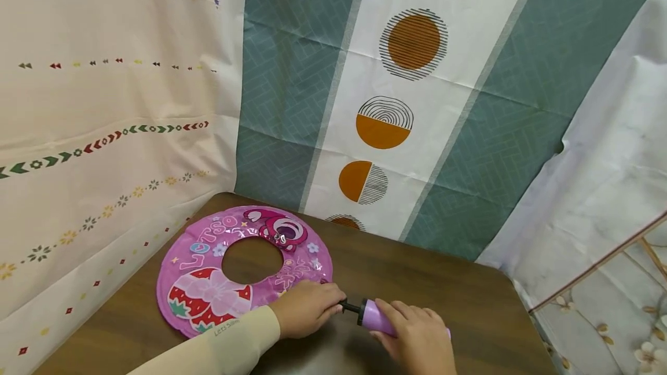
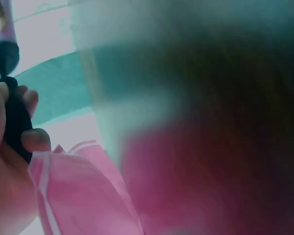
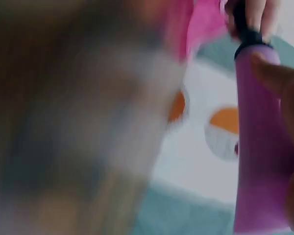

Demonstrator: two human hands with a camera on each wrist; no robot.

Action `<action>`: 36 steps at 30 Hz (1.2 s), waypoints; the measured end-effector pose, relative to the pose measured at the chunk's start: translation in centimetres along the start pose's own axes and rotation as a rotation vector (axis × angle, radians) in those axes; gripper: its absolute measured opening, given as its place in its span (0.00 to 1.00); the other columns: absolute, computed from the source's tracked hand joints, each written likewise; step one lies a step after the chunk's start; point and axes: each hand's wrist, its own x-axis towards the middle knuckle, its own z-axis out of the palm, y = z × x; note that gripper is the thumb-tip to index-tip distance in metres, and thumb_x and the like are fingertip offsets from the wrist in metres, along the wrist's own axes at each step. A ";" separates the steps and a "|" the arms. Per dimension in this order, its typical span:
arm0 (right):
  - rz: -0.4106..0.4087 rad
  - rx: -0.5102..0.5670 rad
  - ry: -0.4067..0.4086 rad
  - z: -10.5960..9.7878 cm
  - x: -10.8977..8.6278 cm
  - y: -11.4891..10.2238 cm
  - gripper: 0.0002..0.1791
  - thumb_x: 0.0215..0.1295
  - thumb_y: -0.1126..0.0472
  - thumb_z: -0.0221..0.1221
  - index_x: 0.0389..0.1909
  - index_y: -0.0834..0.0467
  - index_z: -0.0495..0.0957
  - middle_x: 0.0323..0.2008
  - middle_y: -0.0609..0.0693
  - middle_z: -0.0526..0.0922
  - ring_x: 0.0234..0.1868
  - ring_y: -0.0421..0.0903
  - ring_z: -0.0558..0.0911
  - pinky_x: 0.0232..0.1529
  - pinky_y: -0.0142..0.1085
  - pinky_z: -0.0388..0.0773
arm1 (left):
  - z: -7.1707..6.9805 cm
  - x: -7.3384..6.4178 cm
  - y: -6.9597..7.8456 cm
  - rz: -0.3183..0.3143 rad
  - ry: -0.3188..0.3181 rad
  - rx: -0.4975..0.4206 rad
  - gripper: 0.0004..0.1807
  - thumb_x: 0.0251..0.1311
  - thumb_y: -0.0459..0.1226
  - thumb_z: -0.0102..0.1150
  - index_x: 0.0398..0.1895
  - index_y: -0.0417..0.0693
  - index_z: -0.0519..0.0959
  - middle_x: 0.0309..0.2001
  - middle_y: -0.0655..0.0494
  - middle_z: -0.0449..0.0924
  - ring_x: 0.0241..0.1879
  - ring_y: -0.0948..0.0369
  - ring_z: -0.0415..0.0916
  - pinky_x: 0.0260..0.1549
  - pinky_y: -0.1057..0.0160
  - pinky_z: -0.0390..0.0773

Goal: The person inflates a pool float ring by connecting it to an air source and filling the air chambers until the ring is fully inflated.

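A pink swim ring (image 1: 172, 288) with strawberry and cartoon bear prints lies on the brown table at the left. At its right edge my left hand (image 1: 307, 308) grips the black end piece (image 2: 17, 122) of a hand pump. The pump's purple barrel (image 1: 376, 318) is held by my right hand (image 1: 414, 331), its thumb and fingers wrapped round it. A short black rod (image 1: 350, 306) shows between the barrel and my left hand. In the left wrist view, the ring's pink plastic (image 2: 83, 191) comes right up to the left fingertips. The ring's valve is hidden by that hand.
The wooden table (image 1: 469, 300) extends right and behind the ring. A green and white curtain (image 1: 292, 85) with orange circles hangs along its back edge. Cream patterned cloth (image 1: 104, 103) stands at the left, white marbled cloth (image 1: 615, 190) at the right.
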 end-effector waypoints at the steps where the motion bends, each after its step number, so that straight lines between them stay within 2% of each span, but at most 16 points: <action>1: 0.021 0.005 0.000 0.5 0.0 -0.7 0.37 0.38 0.34 0.84 0.53 0.42 0.89 0.39 0.39 0.91 0.33 0.41 0.90 0.36 0.41 0.85 | 0.2 0.0 0.3 0.003 0.009 0.011 0.11 0.81 0.49 0.52 0.56 0.61 0.81 0.46 0.69 0.83 0.43 0.71 0.80 0.49 0.61 0.81; 6: 0.089 0.023 0.025 1.6 0.4 -2.7 0.36 0.41 0.36 0.84 0.53 0.44 0.89 0.39 0.41 0.92 0.35 0.42 0.90 0.37 0.41 0.86 | 0.1 0.3 0.8 0.033 0.065 0.100 0.09 0.81 0.47 0.54 0.52 0.60 0.82 0.46 0.68 0.85 0.42 0.68 0.82 0.47 0.62 0.82; 8: 0.096 0.031 0.021 1.8 0.6 -2.9 0.36 0.41 0.36 0.84 0.53 0.44 0.89 0.40 0.42 0.92 0.36 0.42 0.91 0.38 0.42 0.86 | 0.0 0.4 0.8 0.043 0.066 0.116 0.09 0.81 0.48 0.53 0.52 0.61 0.82 0.46 0.69 0.85 0.42 0.68 0.83 0.46 0.62 0.82; 11: 0.091 0.049 -0.021 1.7 0.2 -2.8 0.36 0.41 0.35 0.83 0.54 0.42 0.89 0.40 0.40 0.92 0.37 0.40 0.90 0.40 0.42 0.86 | 0.2 0.1 0.7 0.059 0.039 0.085 0.11 0.82 0.49 0.52 0.53 0.61 0.82 0.45 0.69 0.85 0.41 0.70 0.82 0.45 0.63 0.81; 16: 0.081 0.070 -0.151 0.5 -0.5 -1.4 0.38 0.40 0.36 0.84 0.57 0.39 0.87 0.41 0.36 0.91 0.36 0.38 0.90 0.40 0.42 0.86 | 0.6 -0.4 0.4 0.039 0.012 0.005 0.12 0.81 0.50 0.52 0.56 0.61 0.83 0.47 0.69 0.86 0.44 0.72 0.82 0.50 0.62 0.83; 21: 0.099 0.086 -0.236 -1.0 -1.5 1.5 0.40 0.42 0.37 0.84 0.61 0.36 0.85 0.43 0.34 0.91 0.38 0.36 0.90 0.40 0.42 0.87 | 0.4 -0.2 0.0 -0.005 0.017 -0.002 0.14 0.82 0.49 0.51 0.58 0.60 0.83 0.51 0.67 0.87 0.52 0.69 0.84 0.57 0.56 0.83; 27: 0.060 0.062 -0.178 -2.1 -3.8 5.7 0.44 0.37 0.41 0.86 0.63 0.34 0.84 0.44 0.32 0.91 0.39 0.36 0.90 0.38 0.40 0.85 | -0.1 -0.2 -0.6 -0.041 0.017 -0.005 0.14 0.81 0.48 0.53 0.58 0.59 0.84 0.50 0.66 0.87 0.51 0.67 0.84 0.56 0.55 0.83; 30: 0.022 0.040 -0.124 -2.3 -4.2 6.9 0.46 0.33 0.41 0.87 0.63 0.35 0.85 0.43 0.32 0.90 0.36 0.35 0.89 0.36 0.39 0.84 | -0.3 -0.2 -1.1 -0.052 0.024 0.000 0.14 0.81 0.48 0.53 0.59 0.58 0.84 0.51 0.66 0.87 0.52 0.66 0.84 0.57 0.53 0.83; 33: -0.007 0.019 -0.073 -2.4 -3.7 6.5 0.46 0.31 0.39 0.87 0.61 0.37 0.86 0.40 0.33 0.90 0.33 0.36 0.88 0.34 0.40 0.84 | -0.4 -0.1 -1.2 -0.048 0.021 0.005 0.14 0.82 0.47 0.53 0.59 0.58 0.83 0.52 0.66 0.87 0.54 0.66 0.84 0.58 0.53 0.83; 36: -0.032 0.008 -0.048 -1.8 -2.4 4.4 0.43 0.35 0.36 0.86 0.60 0.38 0.87 0.38 0.35 0.89 0.31 0.37 0.88 0.34 0.42 0.85 | -0.2 0.4 -0.5 -0.017 0.008 0.009 0.14 0.82 0.48 0.52 0.59 0.59 0.83 0.51 0.67 0.87 0.52 0.68 0.84 0.56 0.55 0.83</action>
